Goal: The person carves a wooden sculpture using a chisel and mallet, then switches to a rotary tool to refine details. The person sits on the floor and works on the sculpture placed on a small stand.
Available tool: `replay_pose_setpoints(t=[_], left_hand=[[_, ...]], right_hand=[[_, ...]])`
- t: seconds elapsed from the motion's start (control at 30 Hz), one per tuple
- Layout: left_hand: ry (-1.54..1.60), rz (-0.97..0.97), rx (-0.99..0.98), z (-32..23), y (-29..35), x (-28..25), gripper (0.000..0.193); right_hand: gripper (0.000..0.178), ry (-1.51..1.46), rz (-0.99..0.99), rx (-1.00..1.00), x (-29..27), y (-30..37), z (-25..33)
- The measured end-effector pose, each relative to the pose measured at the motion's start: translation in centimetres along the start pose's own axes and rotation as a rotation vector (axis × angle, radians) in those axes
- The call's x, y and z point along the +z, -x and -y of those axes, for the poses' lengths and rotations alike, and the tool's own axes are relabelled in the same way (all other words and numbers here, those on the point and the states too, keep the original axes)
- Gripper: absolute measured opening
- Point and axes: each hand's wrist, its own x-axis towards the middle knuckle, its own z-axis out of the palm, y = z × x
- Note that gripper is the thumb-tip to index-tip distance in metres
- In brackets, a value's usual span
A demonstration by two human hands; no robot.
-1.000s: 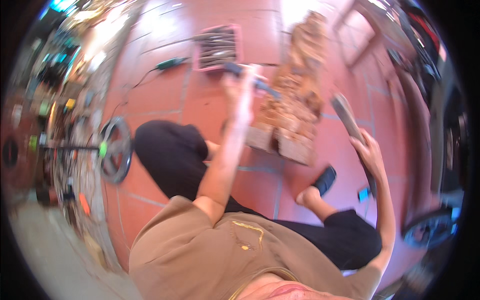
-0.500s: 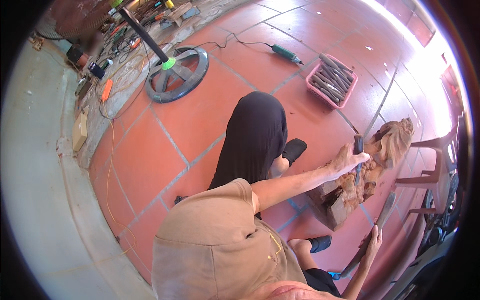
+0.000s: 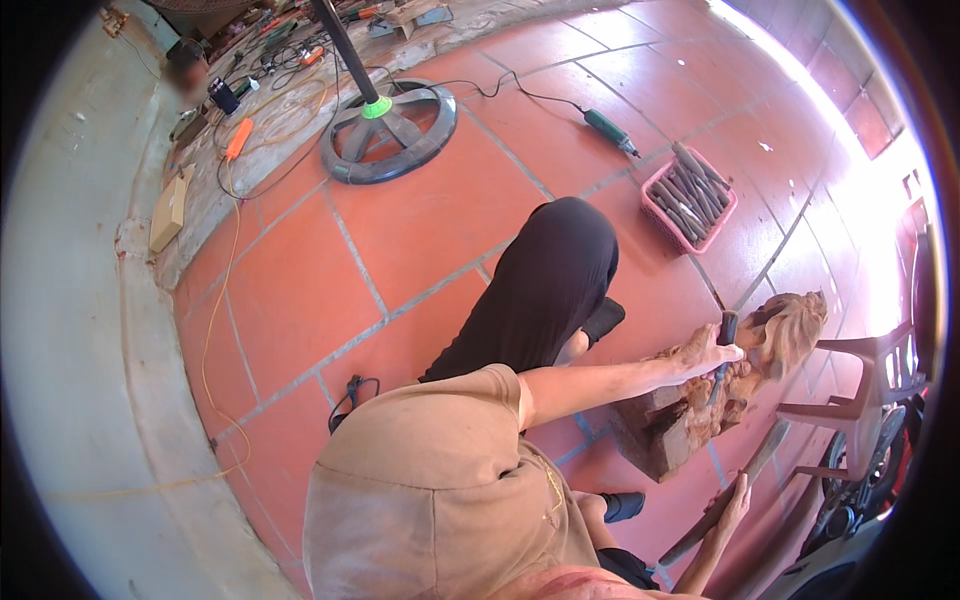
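My left hand [image 3: 702,353] grips a chisel with a dark handle [image 3: 728,327]. Its metal blade points down onto a brown wood carving [image 3: 790,335] that lies on the tiles. The carving has wavy, flowing lines at its far end and a blocky, rough base at the near end. In my right hand [image 3: 737,503] is a long wooden club [image 3: 764,452], held beside the carving and apart from the chisel. The spot where the blade's tip meets the wood is small and hard to make out.
A pink basket [image 3: 727,222] full of chisels stands beyond the carving, near a green corded power tool [image 3: 609,131]. A round black stand base [image 3: 345,168] is farther left. A plastic chair [image 3: 860,385] stands close on the right. Cords and tools clutter the far left.
The whole view has shifted, so the floor things sit lower and farther right. My left hand keeps the chisel on the carving, its handle slightly more tilted. The club stays beside the carving.
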Motion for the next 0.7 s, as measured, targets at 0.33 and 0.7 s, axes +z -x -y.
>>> replay_pose_setpoints(t=[0.33, 0.7], left_hand=[[-0.046, -0.021, 0.044, 1.1, -0.1, 0.0, 0.024], [-0.082, 0.005, 0.005, 0.6, 0.1, -0.3, 0.022]], right_hand=[[0.044, 0.017, 0.002, -0.062, -0.7, 1.3, 1.3], [0.044, -0.019, -0.031, -0.099, -1.4, 2.5, 1.4]])
